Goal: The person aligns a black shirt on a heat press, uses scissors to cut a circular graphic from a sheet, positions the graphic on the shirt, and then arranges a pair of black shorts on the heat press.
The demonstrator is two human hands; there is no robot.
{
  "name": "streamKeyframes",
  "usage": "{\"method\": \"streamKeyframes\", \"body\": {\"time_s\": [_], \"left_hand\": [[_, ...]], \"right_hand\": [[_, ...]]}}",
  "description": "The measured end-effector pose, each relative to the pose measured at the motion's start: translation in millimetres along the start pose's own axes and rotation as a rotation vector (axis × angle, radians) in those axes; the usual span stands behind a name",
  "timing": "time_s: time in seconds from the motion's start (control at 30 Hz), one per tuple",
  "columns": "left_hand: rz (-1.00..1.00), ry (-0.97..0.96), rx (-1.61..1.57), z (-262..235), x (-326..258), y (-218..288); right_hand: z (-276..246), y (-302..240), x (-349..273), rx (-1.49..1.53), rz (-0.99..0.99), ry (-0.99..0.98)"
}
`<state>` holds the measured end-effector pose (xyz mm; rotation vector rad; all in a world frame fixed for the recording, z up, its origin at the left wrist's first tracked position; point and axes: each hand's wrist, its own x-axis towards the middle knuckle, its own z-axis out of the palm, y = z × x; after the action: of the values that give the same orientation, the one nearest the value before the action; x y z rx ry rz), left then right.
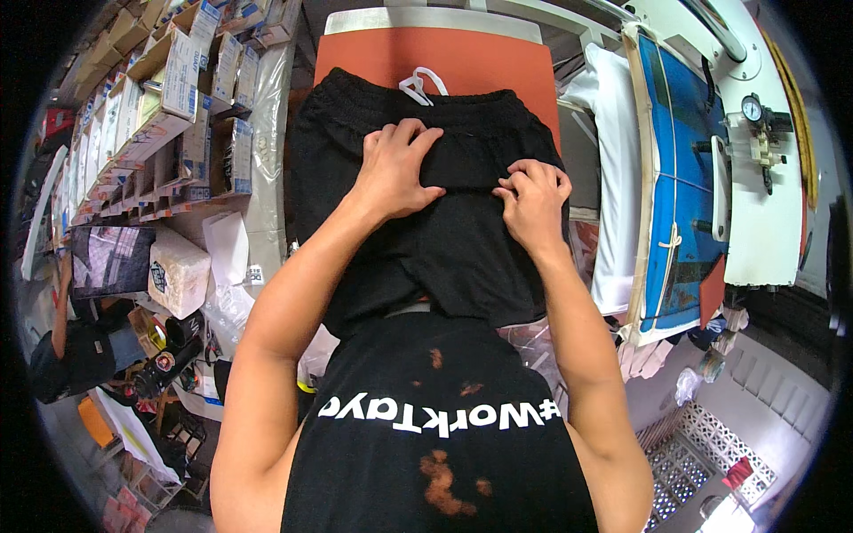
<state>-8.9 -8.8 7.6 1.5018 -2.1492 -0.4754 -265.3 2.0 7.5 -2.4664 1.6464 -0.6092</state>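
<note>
A pair of black shorts lies spread over an orange-red flat board, its gathered waistband at the far side. A white drawstring loops out from the waistband's middle. Just below the waistband, my left hand rests on the cloth with bent fingers, thumb and forefinger well apart. My right hand is near the right side of the shorts, its thumb and fingertips pinching the fabric. The near hem reaches close to my black shirt.
On the left stand several cardboard boxes and a plastic-covered surface. To the right are white cloth, a blue wood-edged panel and a white machine part with a pressure gauge. Another person's dark sleeve shows at far left.
</note>
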Motion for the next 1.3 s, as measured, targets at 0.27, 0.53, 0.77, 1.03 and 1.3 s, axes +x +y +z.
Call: {"method": "streamKeyframes", "body": {"time_s": [0.27, 0.53, 0.77, 1.03, 1.3], "left_hand": [[-0.066, -0.008, 0.047, -4.7, -0.4, 8.4], [-0.166, 0.144, 0.079, 8.6, -18.5, 6.8], [-0.122, 0.007, 0.209, -5.7, -12.8, 12.7], [-0.042, 0.013, 0.378, 21.8, -30.9, -2.4], [-0.144, -0.020, 0.240, -0.7, -22.2, 18.6]], "right_hand": [[30.8, -33.1, 56.1, 0.155, -0.149, -0.112], [26.7, -13.3, 11.5, -0.196, -0.031, -0.261], [34.0, -32.3, 5.0, -0.293, 0.059, -0.253], [32.5, -37.5, 2.7, -0.161, 0.083, -0.302], [-273.8, 66.8, 29.7, -0.332, -0.195, 0.831]]}}
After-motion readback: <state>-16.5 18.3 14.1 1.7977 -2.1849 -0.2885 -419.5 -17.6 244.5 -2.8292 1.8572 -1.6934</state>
